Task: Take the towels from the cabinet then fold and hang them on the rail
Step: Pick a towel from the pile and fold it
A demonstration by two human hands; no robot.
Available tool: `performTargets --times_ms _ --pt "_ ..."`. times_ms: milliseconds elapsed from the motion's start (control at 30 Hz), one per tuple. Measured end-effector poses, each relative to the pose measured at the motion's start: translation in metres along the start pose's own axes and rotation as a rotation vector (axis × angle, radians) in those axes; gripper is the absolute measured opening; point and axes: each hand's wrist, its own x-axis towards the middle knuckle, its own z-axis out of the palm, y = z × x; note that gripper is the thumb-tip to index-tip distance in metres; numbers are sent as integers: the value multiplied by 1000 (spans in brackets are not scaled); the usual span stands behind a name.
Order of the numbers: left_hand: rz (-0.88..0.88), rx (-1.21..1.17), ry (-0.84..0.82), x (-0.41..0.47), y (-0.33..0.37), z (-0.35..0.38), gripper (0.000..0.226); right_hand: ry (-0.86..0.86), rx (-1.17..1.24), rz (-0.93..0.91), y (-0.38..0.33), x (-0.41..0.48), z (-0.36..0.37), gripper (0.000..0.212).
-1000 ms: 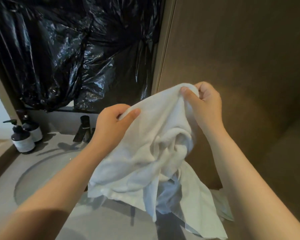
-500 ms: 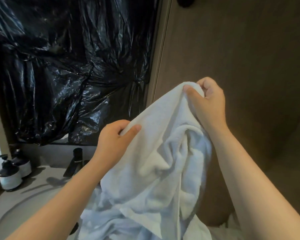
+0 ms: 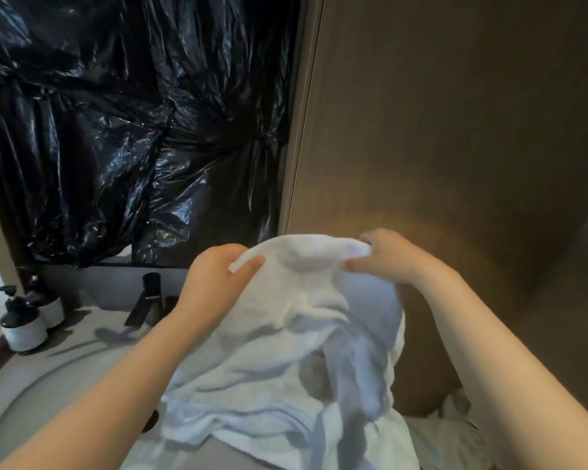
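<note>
The white terry towel (image 3: 286,337) hangs in soft, rumpled folds. The left hand (image 3: 214,283) and right hand (image 3: 389,257) pinch its top edge at ten and two o'clock.

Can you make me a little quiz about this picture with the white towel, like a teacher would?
1. True or false: the left hand and the right hand both hold the white towel.
2. How many pump bottles stand beside the sink?
3. What hangs behind the tap? A) black plastic sheet B) red curtain C) wall clock

Key: 1 true. 2 two. 3 A.
</note>
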Motion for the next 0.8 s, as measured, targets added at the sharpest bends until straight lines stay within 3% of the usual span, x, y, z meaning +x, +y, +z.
performTargets --times_ms 67,133,267,333,400,467,533,667,767,800 --pt "-31 48 -66 -11 -15 4 47 -163 78 -5 17 -8 27 35" --pt "-50 105 -115 -21 -28 8 47 -85 206 -35 26 -16 48 39" --pt "-71 189 -133 -29 -47 13 46 557 355 -71 33 -25 66 38" --pt "-86 207 -150 -32 -52 14 43 676 383 -25 31 -30 66 32" --pt "-101 201 -164 -40 -56 16 39 455 180 108 41 -31 67 9" --pt "-120 198 -183 -50 -58 20 33 13 -30 296 50 -34 71 45" --pt "-128 171 -206 -60 -57 24 32 -274 -39 337 47 -43 77 56" --pt "-110 129 -238 -69 -50 30 42 -151 170 55 20 -54 101 30" --pt "-94 106 -248 -71 -47 30 36 -65 233 -86 -3 -58 114 9" --pt "-86 98 -248 -72 -47 29 35 -22 237 -116 -6 -59 117 15"
